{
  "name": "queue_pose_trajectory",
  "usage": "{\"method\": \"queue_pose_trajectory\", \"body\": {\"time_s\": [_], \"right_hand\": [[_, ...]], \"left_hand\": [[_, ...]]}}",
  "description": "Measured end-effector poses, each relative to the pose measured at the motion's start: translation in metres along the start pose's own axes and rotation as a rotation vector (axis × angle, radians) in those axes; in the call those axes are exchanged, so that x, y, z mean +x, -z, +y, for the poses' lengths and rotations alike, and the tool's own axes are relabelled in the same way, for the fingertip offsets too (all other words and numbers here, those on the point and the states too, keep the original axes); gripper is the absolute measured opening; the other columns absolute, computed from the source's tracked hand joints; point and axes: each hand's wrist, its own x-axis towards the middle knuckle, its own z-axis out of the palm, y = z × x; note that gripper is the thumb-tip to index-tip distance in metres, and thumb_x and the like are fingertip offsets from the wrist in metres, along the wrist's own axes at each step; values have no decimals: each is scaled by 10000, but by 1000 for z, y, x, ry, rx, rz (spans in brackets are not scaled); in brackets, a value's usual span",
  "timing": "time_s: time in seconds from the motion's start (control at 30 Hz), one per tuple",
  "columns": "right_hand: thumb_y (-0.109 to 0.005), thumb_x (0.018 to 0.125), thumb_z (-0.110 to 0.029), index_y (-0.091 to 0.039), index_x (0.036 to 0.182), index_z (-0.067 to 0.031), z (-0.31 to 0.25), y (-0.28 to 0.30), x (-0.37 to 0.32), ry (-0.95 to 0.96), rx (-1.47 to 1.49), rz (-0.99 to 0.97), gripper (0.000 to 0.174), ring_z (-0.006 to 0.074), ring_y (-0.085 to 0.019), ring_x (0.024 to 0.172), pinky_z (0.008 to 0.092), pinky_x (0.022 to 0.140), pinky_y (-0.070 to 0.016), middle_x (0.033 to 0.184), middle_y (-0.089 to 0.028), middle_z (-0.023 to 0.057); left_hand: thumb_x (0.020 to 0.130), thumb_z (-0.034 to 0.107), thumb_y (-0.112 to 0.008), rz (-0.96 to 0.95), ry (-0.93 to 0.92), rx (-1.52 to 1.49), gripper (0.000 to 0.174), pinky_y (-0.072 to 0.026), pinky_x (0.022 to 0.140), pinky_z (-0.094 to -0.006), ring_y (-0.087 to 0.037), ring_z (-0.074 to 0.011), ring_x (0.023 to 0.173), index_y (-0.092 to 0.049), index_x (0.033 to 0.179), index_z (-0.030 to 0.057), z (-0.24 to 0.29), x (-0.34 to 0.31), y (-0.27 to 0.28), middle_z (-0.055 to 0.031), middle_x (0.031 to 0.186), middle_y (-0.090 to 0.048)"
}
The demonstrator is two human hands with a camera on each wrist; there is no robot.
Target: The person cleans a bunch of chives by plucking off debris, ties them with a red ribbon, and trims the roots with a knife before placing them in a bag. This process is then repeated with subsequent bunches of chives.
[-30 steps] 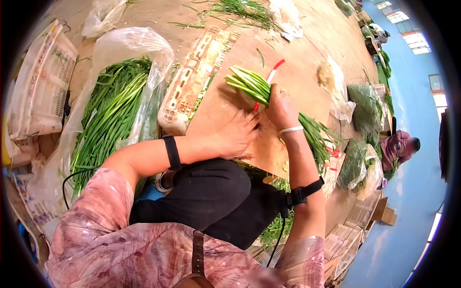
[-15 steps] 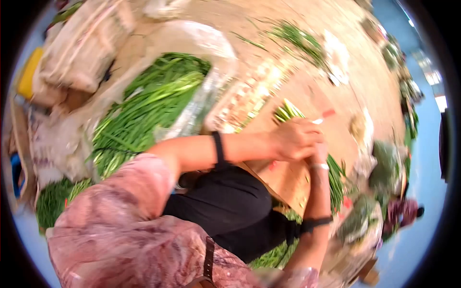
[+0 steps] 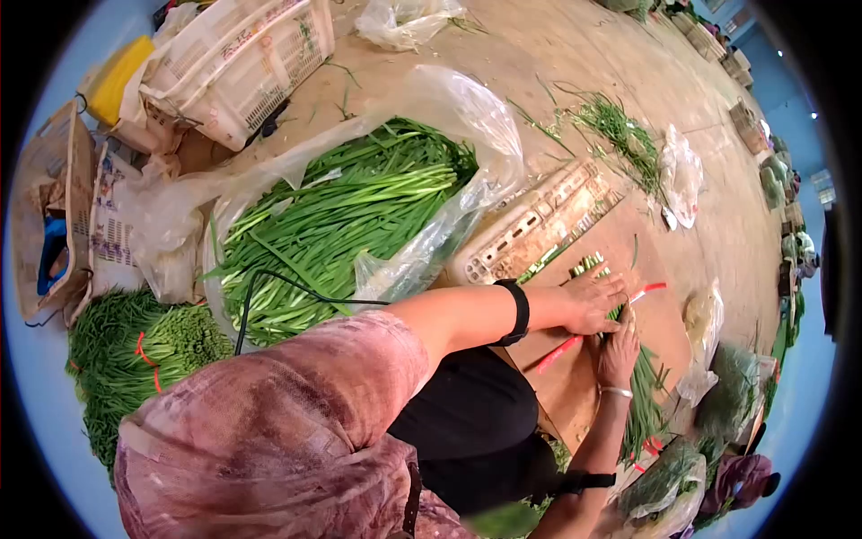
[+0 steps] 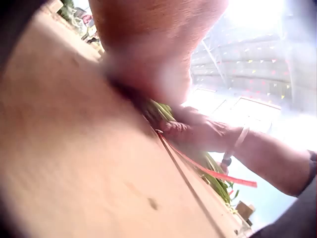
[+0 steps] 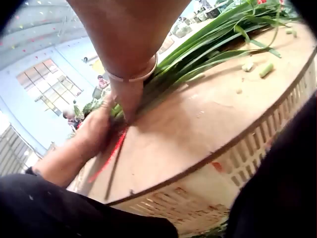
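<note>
A bundle of garlic chives point(image 3: 641, 400) lies across a brown board point(image 3: 660, 310), cut stalk ends point(image 3: 588, 264) pointing away and leaves towards me. My left hand point(image 3: 591, 301) rests over the stalks from the left, fingers extended. Close beside it, my right hand point(image 3: 620, 352), with a white band at the wrist, grips the bundle. A red tie strip point(image 3: 558, 354) passes beneath the stalks, one end showing on either side of the hands. In the right wrist view the long green leaves point(image 5: 198, 54) trail past the right wrist.
Left of the board lies an overturned crate point(image 3: 530, 225) with trimmings. A clear plastic bag point(image 3: 489, 117) holds loose chives point(image 3: 359, 207). Tied bundles point(image 3: 180, 346) lie at far left, near white crates point(image 3: 247, 72). Bagged greens point(image 3: 725, 391) and a seated person point(image 3: 741, 481) are at right.
My left hand has left the board, crossed to the right and come onto the bundle beside the right hand. The bundle has been lowered onto the board. The head view has swung left.
</note>
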Motion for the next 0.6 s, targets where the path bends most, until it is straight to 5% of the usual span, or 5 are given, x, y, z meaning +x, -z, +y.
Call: {"method": "queue_pose_trajectory", "body": {"time_s": [0.13,0.23,0.3,0.43,0.6], "right_hand": [[-657,752,-298,-145,1390,-51,-8,4,2,-32,-26,-19,854,333,-308,1256,458,1014,-246,1375,-299,179],[-657,745,-263,-141,1392,-52,-12,7,1,-41,11,-32,854,343,-308,1253,457,1015,-244,1374,-297,185],[-657,737,-250,-151,1391,-48,-9,6,0,-8,32,-5,851,352,-309,1250,458,1014,-243,1373,-294,195],[-653,729,-276,-162,1386,-36,-3,1,2,5,21,5,854,363,-316,1243,456,1011,-248,1362,-303,216],[-651,725,-277,-174,1381,-25,-8,8,1,2,35,-24,849,383,-331,1220,450,1002,-260,1336,-324,243]], "left_hand": [[809,371,-560,259,-133,-302,460,-330,990,-409,-405,-319,1204,-538,1166,81,-26,-17,54,-181,1305,-420],[752,189,-619,424,242,-360,247,-484,775,-320,-622,-251,856,-648,972,81,-82,-83,134,-133,980,-636],[726,206,-578,253,731,-113,278,-484,776,-362,-617,-291,848,-650,953,64,-137,-131,183,-152,951,-633],[715,115,-531,263,994,305,248,-465,780,-440,-579,-356,909,-625,934,48,-255,-220,180,-187,997,-602],[748,102,-543,159,927,619,289,-442,808,-453,-542,-346,987,-536,1028,30,-300,-239,157,-191,1011,-574]]}}
